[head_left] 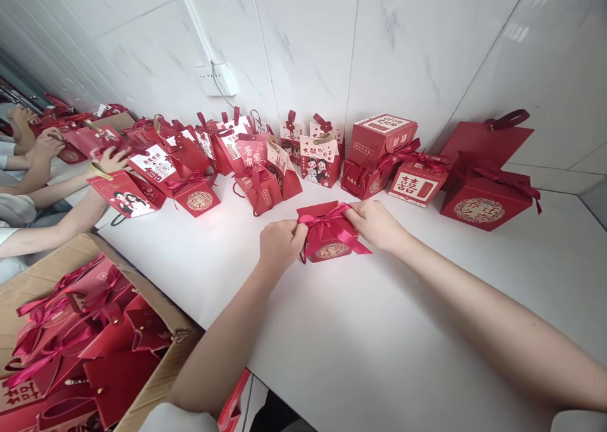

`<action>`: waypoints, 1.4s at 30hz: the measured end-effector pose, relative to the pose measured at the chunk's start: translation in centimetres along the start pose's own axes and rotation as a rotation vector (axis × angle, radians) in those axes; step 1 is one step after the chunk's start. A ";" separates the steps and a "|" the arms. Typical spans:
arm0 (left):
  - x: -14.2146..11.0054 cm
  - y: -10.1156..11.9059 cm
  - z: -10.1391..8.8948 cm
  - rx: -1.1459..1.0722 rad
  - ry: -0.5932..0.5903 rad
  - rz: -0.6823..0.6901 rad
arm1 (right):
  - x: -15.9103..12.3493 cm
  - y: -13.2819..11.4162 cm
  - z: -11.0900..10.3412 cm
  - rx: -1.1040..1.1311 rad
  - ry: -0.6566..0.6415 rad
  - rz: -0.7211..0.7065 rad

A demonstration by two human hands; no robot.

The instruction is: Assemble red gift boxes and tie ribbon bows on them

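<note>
A red gift box [331, 252] with a gold round emblem stands on the white table in front of me. Across its top runs a crimson ribbon [327, 224] tied in a bow. My left hand [281, 245] is closed at the left side of the bow, thumb against the ribbon. On the other side my right hand [374, 223] pinches the ribbon's right part near the box's upper corner. A dark red cord hangs at the box's left edge, below my left hand.
Several red gift boxes [322, 160] line the wall behind. To the right stands a larger ribboned box [488, 198]. A cardboard carton [142, 369] full of red boxes sits at lower left. Co-workers' hands [111, 160] handle boxes at far left. A socket [215, 80] is on the wall.
</note>
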State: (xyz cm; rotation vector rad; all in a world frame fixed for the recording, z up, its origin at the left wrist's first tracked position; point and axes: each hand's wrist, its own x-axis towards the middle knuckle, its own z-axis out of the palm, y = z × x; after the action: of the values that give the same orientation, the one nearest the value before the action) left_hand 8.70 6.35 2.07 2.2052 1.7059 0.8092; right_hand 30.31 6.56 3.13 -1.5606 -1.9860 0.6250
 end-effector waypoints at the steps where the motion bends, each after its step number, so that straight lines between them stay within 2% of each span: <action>1: 0.1 0.0 -0.2 -0.027 -0.026 -0.009 | -0.1 0.1 -0.6 0.048 -0.073 0.000; 3: 0.2 0.0 -0.8 -0.104 -0.070 -0.036 | -0.4 0.2 -2.2 0.142 -0.220 0.002; 5: 0.2 0.1 -1.5 -0.192 -0.094 -0.036 | -1.0 0.0 -4.1 0.158 -0.248 -0.003; 8: 0.3 0.2 -2.5 -0.369 -0.166 0.062 | -2.3 -1.2 -6.0 0.070 -0.090 -0.044; 10: 0.3 0.3 -2.9 -0.463 -0.215 0.116 | -3.1 -2.4 -6.2 0.013 -0.014 -0.120; 14: 0.3 0.3 -3.0 -0.443 -0.223 0.107 | -3.5 -4.0 -4.4 -0.054 0.077 -0.360; 17: 0.2 0.4 -2.6 -0.386 -0.224 0.132 | -2.9 -3.9 -2.5 -0.130 0.153 -0.472; 19: 0.1 0.7 -2.2 -0.402 -0.200 0.105 | -2.4 -3.4 -1.4 -0.123 0.139 -0.470; 24: 0.2 1.3 -1.4 -0.612 -0.132 -0.074 | -1.6 -2.2 0.5 -0.014 0.105 -0.393; 30: 0.4 1.2 -1.1 -0.744 -0.124 -0.095 | -1.4 -1.9 1.6 -0.007 0.145 -0.346; 35: 0.4 1.0 -0.6 -0.681 -0.065 -0.144 | -1.2 -1.8 1.7 0.027 0.163 -0.314; 38: 0.6 0.6 -0.6 -0.684 -0.123 -0.148 | -1.2 -1.7 1.6 0.033 0.164 -0.331; 42: 1.0 0.0 -0.9 -0.866 -0.280 -0.117 | -1.2 -1.6 1.4 0.095 0.172 -0.374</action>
State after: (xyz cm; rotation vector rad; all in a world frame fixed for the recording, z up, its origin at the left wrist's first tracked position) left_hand 8.36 7.16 3.08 1.5153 1.0422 0.9199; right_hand 28.43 4.97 2.98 -1.1061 -2.0112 0.4117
